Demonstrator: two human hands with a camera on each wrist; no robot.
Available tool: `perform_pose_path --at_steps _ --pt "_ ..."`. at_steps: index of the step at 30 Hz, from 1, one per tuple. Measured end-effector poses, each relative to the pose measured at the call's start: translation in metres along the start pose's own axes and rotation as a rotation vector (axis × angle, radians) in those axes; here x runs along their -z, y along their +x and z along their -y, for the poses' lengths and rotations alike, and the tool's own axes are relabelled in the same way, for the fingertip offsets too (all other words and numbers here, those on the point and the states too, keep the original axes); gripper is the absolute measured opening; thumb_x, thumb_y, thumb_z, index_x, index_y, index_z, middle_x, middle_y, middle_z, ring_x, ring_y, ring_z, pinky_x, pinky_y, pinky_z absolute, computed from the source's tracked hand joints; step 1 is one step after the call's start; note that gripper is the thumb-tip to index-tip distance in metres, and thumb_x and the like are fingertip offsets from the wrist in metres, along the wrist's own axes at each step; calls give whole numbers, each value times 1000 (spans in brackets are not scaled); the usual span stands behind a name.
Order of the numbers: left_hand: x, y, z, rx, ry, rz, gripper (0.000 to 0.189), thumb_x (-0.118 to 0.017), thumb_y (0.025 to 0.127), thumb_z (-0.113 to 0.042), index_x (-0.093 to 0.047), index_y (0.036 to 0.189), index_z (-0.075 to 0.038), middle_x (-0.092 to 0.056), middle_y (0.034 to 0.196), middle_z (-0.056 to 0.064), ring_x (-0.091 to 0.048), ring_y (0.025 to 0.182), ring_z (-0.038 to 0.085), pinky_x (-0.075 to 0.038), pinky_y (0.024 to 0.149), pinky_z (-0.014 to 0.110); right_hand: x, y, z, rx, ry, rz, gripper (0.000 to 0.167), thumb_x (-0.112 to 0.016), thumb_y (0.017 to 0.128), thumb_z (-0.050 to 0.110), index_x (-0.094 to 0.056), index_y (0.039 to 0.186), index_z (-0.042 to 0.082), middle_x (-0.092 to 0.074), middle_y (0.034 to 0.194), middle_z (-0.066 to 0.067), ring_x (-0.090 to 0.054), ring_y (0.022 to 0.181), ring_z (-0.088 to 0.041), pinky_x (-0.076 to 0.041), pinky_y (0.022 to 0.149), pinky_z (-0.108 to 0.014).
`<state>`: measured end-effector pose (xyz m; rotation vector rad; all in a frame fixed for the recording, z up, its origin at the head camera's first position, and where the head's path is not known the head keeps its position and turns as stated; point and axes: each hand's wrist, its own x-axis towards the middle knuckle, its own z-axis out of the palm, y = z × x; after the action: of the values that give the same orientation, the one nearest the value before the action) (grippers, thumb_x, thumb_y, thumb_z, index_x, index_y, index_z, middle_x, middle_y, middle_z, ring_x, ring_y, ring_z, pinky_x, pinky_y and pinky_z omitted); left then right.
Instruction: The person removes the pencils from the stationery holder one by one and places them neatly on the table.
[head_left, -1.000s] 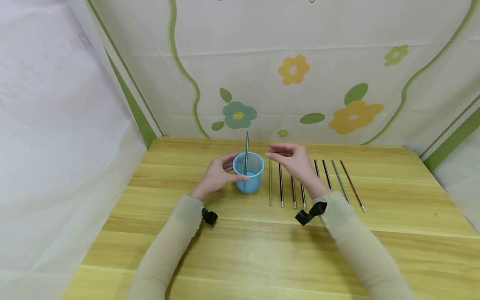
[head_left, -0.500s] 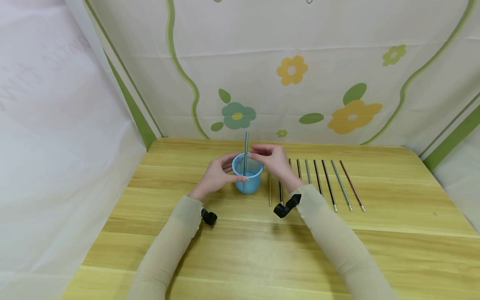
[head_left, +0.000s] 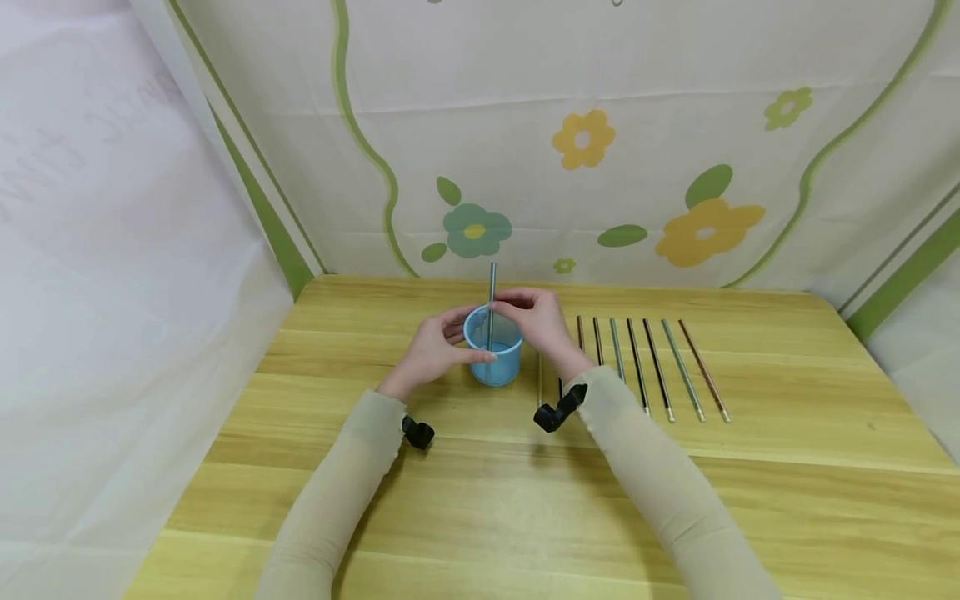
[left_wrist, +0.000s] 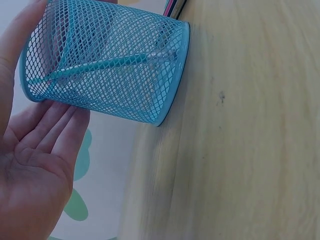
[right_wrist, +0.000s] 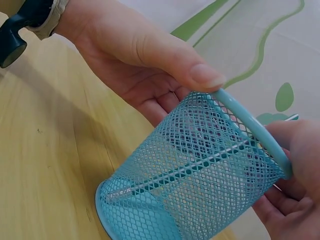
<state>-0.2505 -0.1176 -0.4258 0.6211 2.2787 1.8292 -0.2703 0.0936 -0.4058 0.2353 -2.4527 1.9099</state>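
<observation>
My left hand (head_left: 433, 348) holds a light blue mesh pencil cup (head_left: 497, 371), thumb across its front and fingers behind. The cup stands upright on the table in the head view. Inside it a single teal pencil (head_left: 492, 279) leans, its eraser end down at the base, as the left wrist view shows through the mesh (left_wrist: 125, 60). At the far right of the rim, my right hand (head_left: 536, 321) pinches this pencil between thumb and fingertips. In the right wrist view its thumb (right_wrist: 287, 132) covers part of the shaft, and other fingers lie outside the cup.
Right of the cup several pencils lie in a spaced row on the wooden table (head_left: 480, 500), among them a teal pencil (head_left: 682, 371) and a reddish-brown pencil (head_left: 703, 371). My right forearm covers some of them. A flower-printed curtain (head_left: 525, 192) hangs behind the table.
My right hand has moved left from above the row of pencils to the pencil in the cup, its thumb and fingertips closing on it. The left hand and cup have hardly moved.
</observation>
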Motion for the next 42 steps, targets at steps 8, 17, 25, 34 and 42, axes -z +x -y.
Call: perform_pose_path --at_steps 8,17,25,34,42 --pt "1 2 3 2 7 -9 81 -94 75 -21 -55 146 -12 -60 139 3 -59 126 26 -49 104 31 1 2 5 -26 84 -105 27 -79 92 27 -77 113 10 -73 110 -2 -65 105 -19 -54 92 -37" --pt "1 2 3 17 12 -16 81 -95 74 -21 -56 145 -13 -60 139 3 -60 123 22 -49 104 30 18 4 26 44 290 -202 28 -81 91 22 -75 112 4 -74 105 -10 -71 98 -27 -58 89 -36" --pt "3 1 3 31 13 -14 83 -94 75 -20 -54 147 -11 -60 139 5 -60 123 22 -49 103 29 49 4 49 129 522 -259 20 -81 89 11 -75 105 1 -74 98 -13 -73 85 -22 -61 85 -37" --pt "2 0 1 30 -1 -3 83 -94 75 -17 -54 147 -10 -58 141 9 -58 126 27 -48 106 37 94 -5 64 242 571 -296 23 -83 86 5 -75 104 -6 -74 92 -14 -73 80 -23 -62 79 -35" --pt "0 1 0 19 -5 -3 82 -94 75 -16 -54 147 -10 -58 141 8 -58 126 27 -49 105 34 141 -14 59 276 542 -360 29 -85 83 3 -74 105 -10 -73 91 -17 -72 74 -23 -62 72 -31"
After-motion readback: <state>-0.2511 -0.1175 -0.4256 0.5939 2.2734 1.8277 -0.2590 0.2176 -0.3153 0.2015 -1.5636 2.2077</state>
